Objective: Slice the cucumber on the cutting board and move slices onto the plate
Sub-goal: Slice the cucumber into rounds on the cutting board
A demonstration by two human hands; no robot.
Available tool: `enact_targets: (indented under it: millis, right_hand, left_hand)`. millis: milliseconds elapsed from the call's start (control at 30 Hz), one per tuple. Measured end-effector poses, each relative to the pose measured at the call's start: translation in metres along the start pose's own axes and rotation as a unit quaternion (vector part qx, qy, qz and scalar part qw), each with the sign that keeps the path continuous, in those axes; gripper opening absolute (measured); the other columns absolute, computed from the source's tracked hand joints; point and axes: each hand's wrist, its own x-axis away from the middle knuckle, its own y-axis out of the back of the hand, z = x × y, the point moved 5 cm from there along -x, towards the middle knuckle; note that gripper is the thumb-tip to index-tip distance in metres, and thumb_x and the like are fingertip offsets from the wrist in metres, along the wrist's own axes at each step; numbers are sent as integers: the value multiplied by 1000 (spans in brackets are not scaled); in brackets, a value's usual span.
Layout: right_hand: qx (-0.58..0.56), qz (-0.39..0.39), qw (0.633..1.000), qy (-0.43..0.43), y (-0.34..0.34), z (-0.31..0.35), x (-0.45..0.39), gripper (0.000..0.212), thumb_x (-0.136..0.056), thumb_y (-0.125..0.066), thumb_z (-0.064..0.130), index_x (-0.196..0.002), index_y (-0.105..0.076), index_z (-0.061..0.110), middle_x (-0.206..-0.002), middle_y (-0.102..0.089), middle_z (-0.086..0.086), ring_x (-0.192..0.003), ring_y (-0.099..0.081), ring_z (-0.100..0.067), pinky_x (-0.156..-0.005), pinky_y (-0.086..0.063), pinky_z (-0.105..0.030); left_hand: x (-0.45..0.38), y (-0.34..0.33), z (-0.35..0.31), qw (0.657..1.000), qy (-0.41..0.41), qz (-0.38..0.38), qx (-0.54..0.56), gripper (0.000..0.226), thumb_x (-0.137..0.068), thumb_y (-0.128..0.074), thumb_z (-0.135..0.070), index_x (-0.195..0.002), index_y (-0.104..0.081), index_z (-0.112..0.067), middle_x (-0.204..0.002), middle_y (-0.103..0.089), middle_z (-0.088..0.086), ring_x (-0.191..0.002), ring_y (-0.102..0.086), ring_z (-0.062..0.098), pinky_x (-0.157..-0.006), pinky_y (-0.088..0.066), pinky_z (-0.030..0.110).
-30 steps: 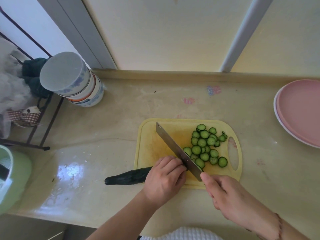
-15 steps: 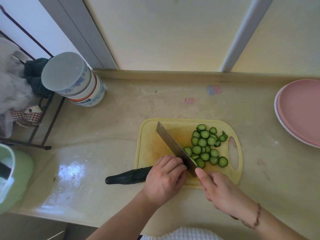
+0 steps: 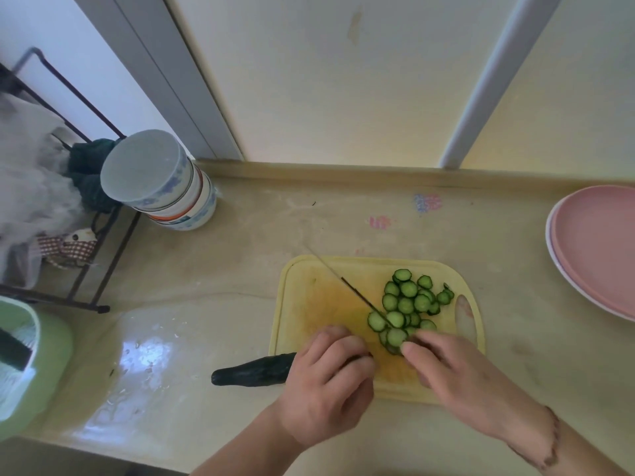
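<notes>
The left hand [image 3: 326, 383] clamps the cucumber [image 3: 254, 372] at the board [image 3: 309, 304] near-left edge. The right hand [image 3: 457, 376] grips the knife [image 3: 357, 293], blade edge-on. Slices [image 3: 409, 304] pile right of the blade; the plate [image 3: 598, 249] waits far right. Keep fingertips curled back, cuts thin and even.

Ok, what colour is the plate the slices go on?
Pink, over a pale plate stacked beneath; the plate shows in the head view, at the right edge.

Slices [image 3: 409, 305] on cutting board [image 3: 309, 290]; plate [image 3: 598, 249] far right.
</notes>
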Motion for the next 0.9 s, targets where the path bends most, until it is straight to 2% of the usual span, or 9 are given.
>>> enact_targets:
  millis: [100, 167, 200, 367, 633, 700, 767, 833, 900]
  right_hand:
    - [261, -70, 962, 44, 11, 7, -9, 45, -87, -23, 66, -75, -45, 29, -58, -51, 10, -58, -55, -9, -83, -45, -35]
    - [375, -79, 923, 36, 10, 3, -20, 52, -80, -7, 67, -86, -46, 33, -70, -60, 11, -72, -64, -12, -106, -35, -47]
    - [403, -79, 911, 33, 8, 1, -25, 55, -78, -5, 65, -92, -49, 34, -76, -66, 11, -76, -66, -13, -110, -30, -52]
    - [471, -78, 879, 16, -1, -12, -38, 57, -80, -4, 68, -92, -49, 34, -79, -68, 10, -70, -66, -16, -105, -29, -58]
    - [476, -81, 875, 34, 3, -2, -28, 40, -93, -18, 64, -87, -40, 31, -82, -66, 8, -73, -65, -16, -110, -31, -54]
    - [475, -89, 874, 46, 10, 7, -19, 36, -95, -21, 61, -88, -38, 30, -85, -66, 8, -84, -67, -19, -103, -41, -45]
    - [460, -106, 879, 66, 15, 4, -8, 34, -96, -23, 60, -91, -40, 31, -87, -64, 8, -82, -66, -15, -74, -48, -31]
    - [460, -111, 879, 58, 22, 1, -1, 37, -95, -25, 59, -87, -48, 31, -76, -63, 6, -60, -61, -11, -43, -26, -23]
    - [471, -108, 875, 32, 29, -13, 6, 41, -86, -32, 59, -73, -57, 28, -56, -59, 5, -41, -55, -13, -38, -16, -24]
  left_hand:
    - [-28, 12, -10, 997, -77, -7, 6, 21, -82, -68, -2, -102, -65, -8, -107, -61, 8, -95, -62, 32, -88, -53, 41]
    - [-47, 1, 1, 995, -80, 63, -11, 20, -89, -69, -9, -109, -71, -6, -114, -67, 10, -104, -63, 31, -97, -50, 40]
    - [-53, -8, 13, 992, -64, 103, -21, 23, -95, -66, -15, -115, -71, -6, -120, -68, 9, -110, -63, 30, -100, -49, 40]
    - [-45, -47, 61, 970, 5, 238, -47, 42, -106, -43, -32, -137, -63, -12, -143, -60, 6, -133, -54, 30, -109, -46, 45]
    - [-45, -50, 79, 972, 13, 235, 25, 36, -102, -53, -26, -130, -68, -8, -139, -63, 7, -136, -54, 25, -111, -46, 45]
    - [-43, -48, 85, 969, 14, 243, 37, 36, -102, -54, -26, -131, -68, -9, -140, -62, 6, -137, -53, 24, -112, -45, 45]
    - [-41, -45, 95, 967, 24, 249, 41, 36, -103, -54, -27, -132, -67, -10, -140, -62, 4, -137, -52, 22, -112, -45, 46]
    - [-38, -44, 105, 969, 34, 240, 41, 35, -102, -56, -25, -131, -67, -9, -139, -62, 5, -136, -54, 23, -111, -47, 46]
    - [-38, -44, 111, 974, 38, 223, 34, 34, -102, -56, -24, -129, -68, -8, -137, -65, 6, -133, -56, 23, -109, -49, 44]
